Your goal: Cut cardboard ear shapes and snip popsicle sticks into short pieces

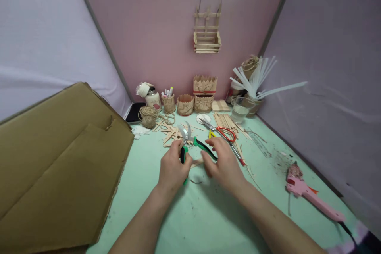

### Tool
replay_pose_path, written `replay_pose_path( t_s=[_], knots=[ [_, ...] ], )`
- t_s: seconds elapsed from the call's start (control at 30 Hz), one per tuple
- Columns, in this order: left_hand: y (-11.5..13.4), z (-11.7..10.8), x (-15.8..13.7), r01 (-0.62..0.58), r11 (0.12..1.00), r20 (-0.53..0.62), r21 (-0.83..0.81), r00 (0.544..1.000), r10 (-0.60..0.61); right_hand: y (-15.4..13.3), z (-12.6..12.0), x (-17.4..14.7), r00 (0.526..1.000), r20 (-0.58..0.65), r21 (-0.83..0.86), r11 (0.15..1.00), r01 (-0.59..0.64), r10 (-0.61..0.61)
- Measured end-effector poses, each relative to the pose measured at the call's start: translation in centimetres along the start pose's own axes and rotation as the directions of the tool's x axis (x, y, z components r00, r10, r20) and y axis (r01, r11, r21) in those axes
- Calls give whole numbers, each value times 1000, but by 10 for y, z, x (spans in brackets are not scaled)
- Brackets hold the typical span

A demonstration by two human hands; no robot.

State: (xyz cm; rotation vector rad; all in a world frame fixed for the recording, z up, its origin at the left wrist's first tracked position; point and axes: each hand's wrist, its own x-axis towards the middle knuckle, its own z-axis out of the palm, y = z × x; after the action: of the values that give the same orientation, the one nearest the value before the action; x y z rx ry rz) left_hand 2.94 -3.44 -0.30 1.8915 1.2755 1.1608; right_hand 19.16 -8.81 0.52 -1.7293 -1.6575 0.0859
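Forearms reach in from the near edge over the mint tabletop (184,222), both wrists angled inward so my hands meet at centre. My left hand (172,168) is clenched around one green-and-black handle of the pruning shears (192,145), blades pointing away from me and standing apart. My right hand (223,164) hovers beside the other handle, fingers curled and slightly blurred; I cannot tell whether it grips the handle or the wooden stick (197,162) lying just under it.

Risk, as I judge it: the blades are apart and my right fingers sit near the handles, so a squeeze with poor aim could pinch skin or split the stick off-line. One-handed hold on the shears looks loose; they could twist.

Right of my hands: pink glue gun (309,192) near the tabletop's edge. Left: cardboard sheet (59,166). Further out: red-handled scissors (222,131), scattered sticks, twine ball (148,117), stick-built pots by the wall.
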Motion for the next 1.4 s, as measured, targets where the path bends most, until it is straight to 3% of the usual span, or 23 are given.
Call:
replay_pose_path(
  t_s=[0.07,0.2,0.33,0.43,0.57,0.73,0.9,1.03,1.13,1.27,1.4],
  knots=[
    [-1,5,-4,-11,999,-8,-41,1000,10,-5,9,-9,996,71,123,991,-53,44],
    [-4,12,-8,49,995,-9,-86,999,-50,2,24,-17,949,249,332,904,-271,193],
    [-3,17,-9,160,970,43,-181,987,-155,5,28,-26,929,335,287,922,-259,157],
    [5,19,-9,267,904,110,-333,964,-244,-1,23,-32,890,417,264,912,-313,184],
    [19,19,-11,342,796,228,-498,938,-261,-12,13,-35,824,514,385,794,-471,239],
    [29,20,-19,357,758,264,-545,932,-250,-15,12,-39,801,548,536,632,-559,243],
    [24,14,-19,423,709,406,-564,890,-208,-14,14,-38,785,581,604,533,-593,214],
    [16,6,-6,499,620,498,-605,845,-194,-6,-2,-28,802,560,655,480,-583,209],
    [11,-2,4,532,635,517,-560,824,-234,8,-17,-25,785,596,692,390,-608,168],
    [6,-13,13,551,703,524,-450,800,-292,24,-26,-30,682,731,646,292,-706,32],
    [1,-22,16,589,719,541,-368,765,-349,24,-23,-40,551,832,543,311,-780,-69]
  ],
)
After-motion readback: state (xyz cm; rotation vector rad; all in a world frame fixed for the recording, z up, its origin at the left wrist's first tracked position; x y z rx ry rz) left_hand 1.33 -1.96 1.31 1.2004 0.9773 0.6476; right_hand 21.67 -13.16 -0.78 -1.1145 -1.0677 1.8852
